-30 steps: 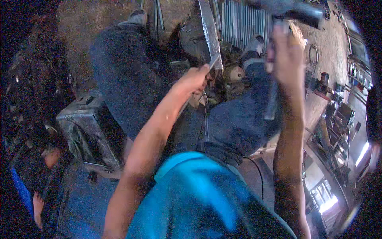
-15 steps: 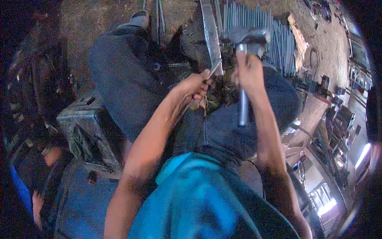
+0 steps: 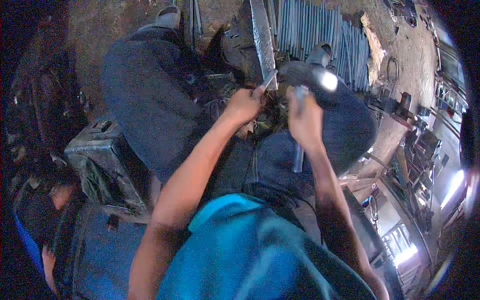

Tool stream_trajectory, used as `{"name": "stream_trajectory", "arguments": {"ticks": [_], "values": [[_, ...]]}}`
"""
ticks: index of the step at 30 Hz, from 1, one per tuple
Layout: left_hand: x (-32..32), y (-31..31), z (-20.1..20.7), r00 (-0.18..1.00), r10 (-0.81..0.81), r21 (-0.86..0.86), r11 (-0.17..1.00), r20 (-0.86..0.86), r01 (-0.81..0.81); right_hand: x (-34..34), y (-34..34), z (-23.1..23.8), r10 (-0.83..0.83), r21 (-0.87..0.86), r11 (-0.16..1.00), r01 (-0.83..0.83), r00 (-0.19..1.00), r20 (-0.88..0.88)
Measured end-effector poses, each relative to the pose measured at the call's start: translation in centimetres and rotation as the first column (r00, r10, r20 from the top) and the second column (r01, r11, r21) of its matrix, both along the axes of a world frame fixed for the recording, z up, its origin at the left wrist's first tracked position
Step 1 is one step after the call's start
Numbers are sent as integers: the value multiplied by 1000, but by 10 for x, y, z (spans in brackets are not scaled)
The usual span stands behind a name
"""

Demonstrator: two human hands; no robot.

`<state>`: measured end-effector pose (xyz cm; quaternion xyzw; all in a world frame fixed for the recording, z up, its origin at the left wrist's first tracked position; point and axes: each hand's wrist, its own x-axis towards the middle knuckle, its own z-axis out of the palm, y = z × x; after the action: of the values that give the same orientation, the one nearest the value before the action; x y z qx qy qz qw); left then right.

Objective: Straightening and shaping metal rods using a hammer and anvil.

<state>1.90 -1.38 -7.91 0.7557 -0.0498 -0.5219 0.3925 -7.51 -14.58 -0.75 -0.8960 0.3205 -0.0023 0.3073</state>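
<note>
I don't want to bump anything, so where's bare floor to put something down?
Mostly bare: the brown floor left of the left trouser leg, beyond the dark box, and a patch right of the pale wood piece. It's crowded where the left hand, right hand, hammer and metal strip sit close together, with grey rods just beyond.

Both hands (image 3: 245, 106) (image 3: 306, 120) are curled closed, forearms (image 3: 182, 172) angled inward.

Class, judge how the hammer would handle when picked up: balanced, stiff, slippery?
The hammer would likely feel head-heavy, its blocky head being much thicker than the handle. That handle looks stiff, running straight below the right hand, and its metallic sheen suggests it may be slippery.
</note>
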Motion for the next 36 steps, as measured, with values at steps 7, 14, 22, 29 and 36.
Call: {"name": "stream_trajectory", "arguments": {"ticks": [7, 14, 22, 29, 36], "values": [[5, 12, -3, 1000, -1, -31, 1000, -18, 0, 18, -50, 11, -253, 522, 787, 327, 944, -211], [6, 20, 6, 876, 269, -34, 951, -400, -308, 24, -45, 79, -313, 595, 742, 310, 944, -101], [7, 14, 0, 853, 209, -100, 952, -479, -290, -4, -9, 68, -318, 765, 596, 245, 947, -56], [9, 25, -9, 840, 250, -68, 945, -481, -320, -15, 19, -21, -256, 669, 634, 388, 922, -291], [-1, 14, -20, 888, 271, -148, 927, -372, -344, 7, -15, 43, -246, 600, 759, 253, 965, -96]]}}
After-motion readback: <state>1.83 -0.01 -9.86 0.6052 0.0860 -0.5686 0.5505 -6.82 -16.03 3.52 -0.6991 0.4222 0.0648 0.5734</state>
